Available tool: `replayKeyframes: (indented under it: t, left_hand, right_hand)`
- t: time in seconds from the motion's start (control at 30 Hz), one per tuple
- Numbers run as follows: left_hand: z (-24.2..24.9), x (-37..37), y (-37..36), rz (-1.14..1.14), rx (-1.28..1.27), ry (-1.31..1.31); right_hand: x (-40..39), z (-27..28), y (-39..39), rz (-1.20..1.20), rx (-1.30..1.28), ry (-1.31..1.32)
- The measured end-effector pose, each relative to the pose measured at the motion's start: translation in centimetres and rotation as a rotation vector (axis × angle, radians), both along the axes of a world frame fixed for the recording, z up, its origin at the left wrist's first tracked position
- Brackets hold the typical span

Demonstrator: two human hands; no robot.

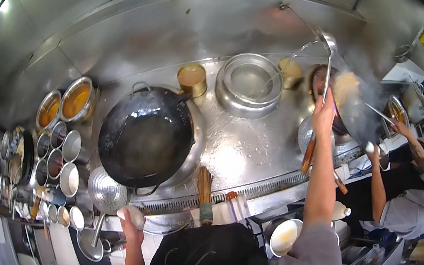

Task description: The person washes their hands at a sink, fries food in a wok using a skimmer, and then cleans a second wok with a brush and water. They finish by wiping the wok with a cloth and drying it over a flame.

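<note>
My right hand [324,113] grips a long-handled ladle [329,68] with the arm stretched forward. The ladle's bowl is raised beside the end of the wall faucet [297,17], and a stream of water arcs down from there into a round metal pot [252,81]. Low on the left, my left hand [132,230] is closed around a folded white cloth [132,217]. Close beside it lies a perforated strainer [107,190]. A black wok [146,139] with dark, shiny contents sits beyond the left hand on the steel range.
A bamboo brush [205,194] lies by the drain grate [282,178]. Tins [192,78] stand near the pot. Bowls of orange liquid [75,101] and several seasoning containers [72,145] line the left. At right, a co-worker [408,211] works over a steaming wok [354,118].
</note>
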State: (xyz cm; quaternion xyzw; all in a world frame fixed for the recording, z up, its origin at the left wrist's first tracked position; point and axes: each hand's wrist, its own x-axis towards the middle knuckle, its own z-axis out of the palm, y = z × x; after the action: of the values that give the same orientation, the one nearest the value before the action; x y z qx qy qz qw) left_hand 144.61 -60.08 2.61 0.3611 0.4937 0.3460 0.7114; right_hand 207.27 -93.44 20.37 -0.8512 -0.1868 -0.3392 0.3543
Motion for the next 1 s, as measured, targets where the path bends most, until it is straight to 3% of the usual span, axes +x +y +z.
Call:
replayKeyframes:
  t: [0.03,0.07,0.1,0.13,0.2,0.27,0.37,0.57,0.6,0.63,0.73,0.83,0.9,1.0]
  left_hand:
    - [0.5,-0.1,-0.2,0.003,0.003,-0.018]
    - [0.1,-0.2,-0.3,0.027,0.013,-0.035]
    - [0.0,-0.1,-0.5,0.018,0.032,-0.063]
    - [0.8,0.5,-0.9,0.035,0.047,-0.046]
    - [1.1,0.8,-0.8,-0.015,0.045,-0.056]
    - [3.3,1.7,-1.3,0.005,0.006,-0.055]
    - [3.6,1.6,-0.3,-0.06,-0.051,-0.189]
    - [4.8,1.5,1.9,-0.079,-0.309,-0.317]
    - [4.6,1.6,2.3,-0.084,-0.339,-0.341]
    - [4.2,1.7,2.6,-0.09,-0.371,-0.365]
    - [3.2,1.3,4.0,-0.169,-0.361,-0.445]
    - [1.0,0.9,5.2,-0.296,-0.18,-0.239]
    - [0.3,0.2,5.7,-0.311,-0.207,-0.269]
    - [1.1,0.9,5.6,-0.157,-0.582,-0.551]
  right_hand:
    - [-3.8,-0.6,0.9,0.016,0.038,0.217]
    - [-7.8,-1.8,2.1,0.061,0.018,0.131]
    - [-11.6,-3.3,2.6,0.106,0.038,0.366]
    - [-14.4,-6.9,2.9,0.194,0.005,0.278]
    - [-21.3,-11.0,4.1,0.248,-0.042,0.554]
    - [-25.5,-16.2,4.2,0.324,-0.112,0.665]
    - [-29.7,-20.2,4.6,0.344,-0.231,0.622]
    - [-33.1,-22.6,5.7,0.236,-0.451,0.619]
    - [-33.1,-23.1,5.8,0.219,-0.626,0.393]
    - [-33.4,-21.7,6.6,0.192,-0.63,0.394]
    - [-35.7,-19.4,10.0,0.28,-0.574,0.598]
    - [-39.1,-17.3,13.5,0.335,-0.657,1.042]
    - [-40.0,-19.0,14.1,0.294,-0.826,1.092]
    - [-39.1,-22.6,12.7,0.299,-0.69,1.031]
